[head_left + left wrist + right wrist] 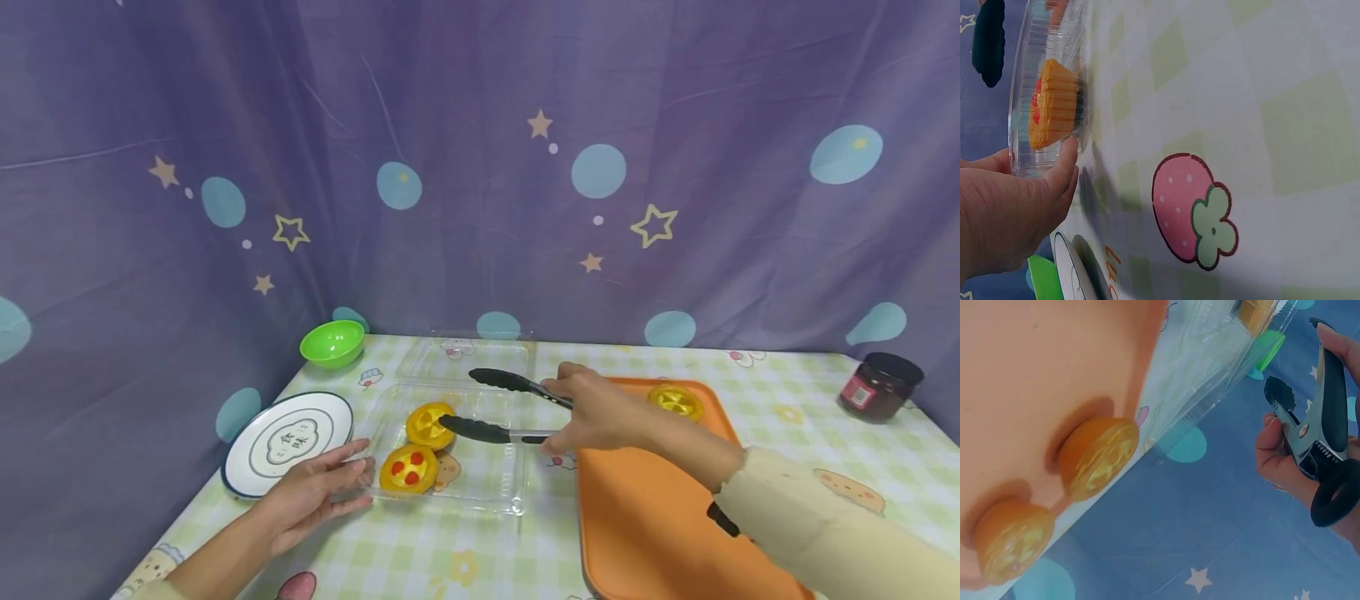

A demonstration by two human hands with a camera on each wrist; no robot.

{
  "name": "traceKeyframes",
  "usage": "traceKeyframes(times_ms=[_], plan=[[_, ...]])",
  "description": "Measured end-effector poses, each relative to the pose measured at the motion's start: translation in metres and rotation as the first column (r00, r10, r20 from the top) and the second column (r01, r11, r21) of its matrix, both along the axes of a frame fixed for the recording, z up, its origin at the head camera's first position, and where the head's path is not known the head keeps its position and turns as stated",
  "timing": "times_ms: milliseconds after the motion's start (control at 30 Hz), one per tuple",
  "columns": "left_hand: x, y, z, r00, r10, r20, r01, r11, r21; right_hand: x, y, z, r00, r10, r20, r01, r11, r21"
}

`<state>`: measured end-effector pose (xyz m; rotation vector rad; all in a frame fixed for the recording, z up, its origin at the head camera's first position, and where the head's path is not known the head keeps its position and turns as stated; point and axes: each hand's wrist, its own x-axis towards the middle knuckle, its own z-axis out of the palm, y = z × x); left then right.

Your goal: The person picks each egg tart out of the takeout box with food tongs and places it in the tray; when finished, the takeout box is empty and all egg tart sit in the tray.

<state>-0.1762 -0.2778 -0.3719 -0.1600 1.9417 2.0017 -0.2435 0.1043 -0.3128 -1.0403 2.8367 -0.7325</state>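
My right hand (pixel 603 410) grips a pair of black-tipped kitchen tongs (pixel 480 430) over a clear plastic food box (pixel 487 505), the tongs' two tips spread apart. One tip overlaps a yellow toy tart (pixel 426 423) in the head view. Close in front of it, a tart with red dots (pixel 408 472) lies in the box's left part. At the box's left side is my left hand (pixel 311 496), its fairly straight fingers touching the wall; the left wrist view shows the thumb (pixel 1065 164) at the near corner.
An orange tray (pixel 645 508) lies on the right, with two yellow tarts (pixel 1100 456) seen in the right wrist view. Left of the box are a white plate (pixel 255 454) and a green bowl (pixel 332 343). A dark-lidded jar (pixel 879 387) stands far right. A purple curtain (pixel 465 250) hangs behind.
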Motion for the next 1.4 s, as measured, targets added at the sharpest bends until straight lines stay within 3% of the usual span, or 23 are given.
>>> traceKeyframes(times_ms=[333,600,900,1400], plan=[[0.0,0.0,-0.001,1.0,-0.011,-0.003,0.011,1.0,0.001,-0.012,-0.026,-0.004,0.998,0.063,0.01,-0.064,0.998,0.021],[-0.001,0.0,0.0,1.0,-0.026,-0.008,0.026,1.0,0.009,-0.016,-0.045,-0.004,0.998,-0.011,0.06,0.005,0.995,0.103],[-0.001,-0.002,0.0,0.999,-0.036,-0.002,0.036,0.999,0.01,-0.009,-0.068,0.001,0.999,-0.038,0.012,0.035,0.984,0.174],[-0.002,-0.003,-0.002,0.999,-0.041,0.008,0.041,0.999,0.005,-0.003,-0.08,-0.01,0.993,-0.064,0.1,0.046,0.984,0.173]])
